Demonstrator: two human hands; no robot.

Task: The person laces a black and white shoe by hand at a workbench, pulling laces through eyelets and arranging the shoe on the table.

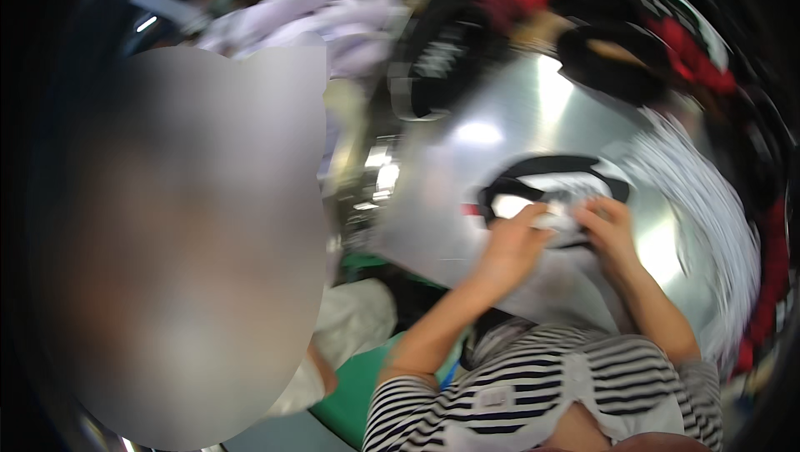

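My left hand point(523, 239) and my right hand point(607, 223) are close together over a metal table point(425, 210). Their fingers are bent in and pinch a small white piece point(553, 220) between them. Motion blur hides its exact kind. Right at my fingers, a black fabric loop point(533, 167) with a white panel lies on the metal. A small red tab point(472, 209) shows at its left end.
Long white cords or strips point(708, 210) spread along the table's right side. Black and red fabric loops point(617, 56) are heaped at the back. A pale lilac pile point(308, 10) stands far left. Another person's sleeve point(358, 319) is close on my left, partly covered by a grey blurred patch.
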